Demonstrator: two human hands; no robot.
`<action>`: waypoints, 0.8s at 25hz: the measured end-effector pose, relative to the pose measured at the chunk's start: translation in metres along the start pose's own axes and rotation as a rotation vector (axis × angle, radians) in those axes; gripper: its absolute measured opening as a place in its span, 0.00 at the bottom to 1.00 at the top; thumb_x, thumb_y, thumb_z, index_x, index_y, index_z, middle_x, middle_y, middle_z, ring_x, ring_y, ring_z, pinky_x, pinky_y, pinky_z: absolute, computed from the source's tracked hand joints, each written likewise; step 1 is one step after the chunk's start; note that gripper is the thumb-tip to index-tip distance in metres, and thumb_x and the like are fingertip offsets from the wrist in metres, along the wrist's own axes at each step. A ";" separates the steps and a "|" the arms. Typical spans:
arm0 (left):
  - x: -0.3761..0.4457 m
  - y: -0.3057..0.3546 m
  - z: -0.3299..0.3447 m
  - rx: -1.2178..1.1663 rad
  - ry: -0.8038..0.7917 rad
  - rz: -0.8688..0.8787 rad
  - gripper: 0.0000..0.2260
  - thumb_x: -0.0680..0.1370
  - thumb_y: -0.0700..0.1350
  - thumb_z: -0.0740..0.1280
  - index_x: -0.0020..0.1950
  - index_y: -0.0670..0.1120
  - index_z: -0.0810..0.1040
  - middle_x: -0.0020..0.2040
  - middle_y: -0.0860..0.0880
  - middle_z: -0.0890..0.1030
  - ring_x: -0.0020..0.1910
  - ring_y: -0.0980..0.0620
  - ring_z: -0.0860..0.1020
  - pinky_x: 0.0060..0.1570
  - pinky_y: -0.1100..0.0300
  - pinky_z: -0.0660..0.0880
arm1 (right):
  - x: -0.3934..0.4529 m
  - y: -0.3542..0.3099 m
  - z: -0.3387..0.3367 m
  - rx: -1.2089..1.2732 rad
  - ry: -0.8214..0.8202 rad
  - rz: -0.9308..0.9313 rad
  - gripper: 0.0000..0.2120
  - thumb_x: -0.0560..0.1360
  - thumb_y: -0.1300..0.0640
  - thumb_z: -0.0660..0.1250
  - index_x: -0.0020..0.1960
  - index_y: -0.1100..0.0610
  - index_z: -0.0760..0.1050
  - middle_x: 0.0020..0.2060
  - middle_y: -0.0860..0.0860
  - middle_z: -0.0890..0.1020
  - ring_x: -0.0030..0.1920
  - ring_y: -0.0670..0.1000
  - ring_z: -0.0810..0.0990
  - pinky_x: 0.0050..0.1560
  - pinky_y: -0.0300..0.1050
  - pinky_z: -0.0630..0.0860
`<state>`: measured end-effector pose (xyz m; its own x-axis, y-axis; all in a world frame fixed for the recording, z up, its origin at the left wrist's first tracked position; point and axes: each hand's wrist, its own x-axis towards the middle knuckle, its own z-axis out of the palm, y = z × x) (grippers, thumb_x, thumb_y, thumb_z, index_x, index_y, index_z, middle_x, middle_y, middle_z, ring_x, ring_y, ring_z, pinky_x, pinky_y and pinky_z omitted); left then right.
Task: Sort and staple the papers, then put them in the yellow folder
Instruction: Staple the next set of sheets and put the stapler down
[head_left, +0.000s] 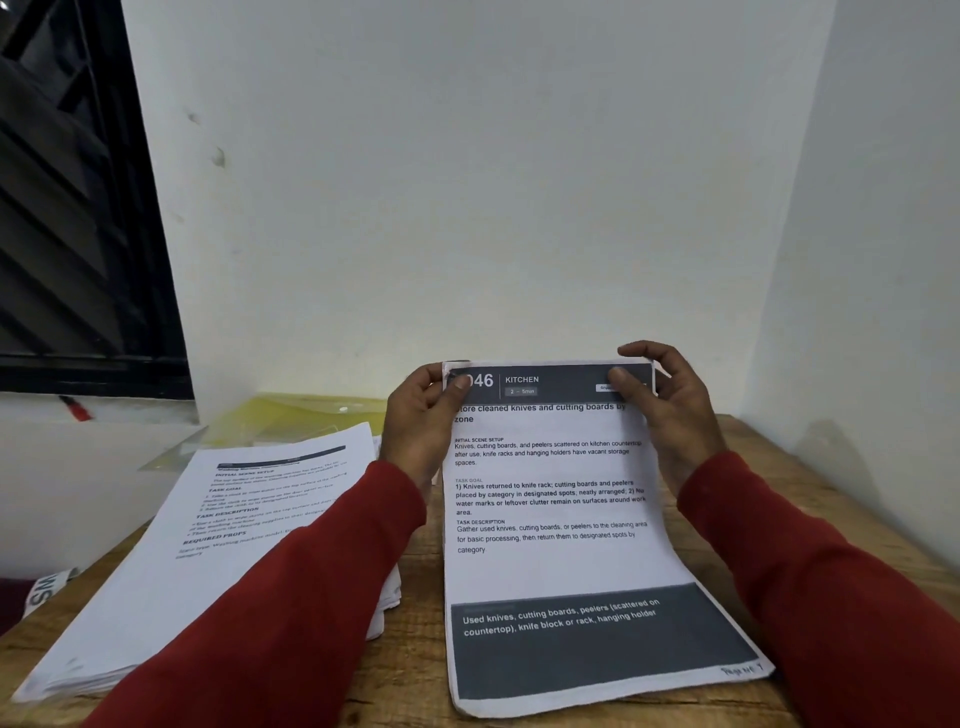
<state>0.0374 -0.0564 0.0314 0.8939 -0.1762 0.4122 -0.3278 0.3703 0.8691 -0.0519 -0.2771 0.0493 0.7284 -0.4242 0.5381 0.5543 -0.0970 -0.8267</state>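
I hold a thin set of printed papers (556, 519), headed "046 KITCHEN", by its top corners. My left hand (423, 415) pinches the top left corner and my right hand (667, 405) pinches the top right corner. The sheets' lower end rests on the wooden table (415, 597) near me. A thick stack of other printed papers (208, 545) lies flat on the table to the left, partly under my left sleeve. The yellow folder (306, 413) lies behind that stack, against the wall. No stapler is in view.
White walls close off the table at the back and on the right. A dark window (78, 208) with a ledge is at the left; a red and black object (75, 408) lies on the ledge. A clear plastic sheet (171, 452) sticks out beside the folder.
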 end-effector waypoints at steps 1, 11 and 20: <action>0.000 0.000 0.000 -0.010 0.000 0.000 0.07 0.80 0.39 0.67 0.57 0.39 0.77 0.49 0.40 0.85 0.40 0.51 0.83 0.40 0.58 0.80 | 0.000 -0.001 0.000 0.039 0.012 0.031 0.13 0.74 0.63 0.72 0.56 0.52 0.77 0.40 0.53 0.81 0.37 0.50 0.79 0.40 0.43 0.79; -0.005 0.003 0.003 -0.072 -0.009 -0.165 0.09 0.79 0.45 0.69 0.54 0.40 0.81 0.41 0.48 0.85 0.35 0.55 0.82 0.36 0.60 0.80 | 0.005 0.008 -0.004 0.070 0.110 0.118 0.05 0.73 0.64 0.72 0.49 0.61 0.80 0.38 0.53 0.85 0.37 0.51 0.81 0.43 0.42 0.79; -0.006 0.009 0.002 -0.073 0.108 -0.123 0.05 0.77 0.45 0.72 0.47 0.43 0.83 0.38 0.51 0.84 0.32 0.57 0.80 0.33 0.64 0.77 | 0.002 0.004 -0.001 0.083 0.073 0.107 0.06 0.73 0.66 0.72 0.49 0.62 0.80 0.37 0.52 0.84 0.36 0.49 0.81 0.39 0.40 0.80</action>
<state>0.0287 -0.0538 0.0373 0.9548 -0.1268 0.2688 -0.1944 0.4176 0.8876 -0.0485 -0.2796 0.0474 0.7555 -0.4926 0.4319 0.5087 0.0257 -0.8606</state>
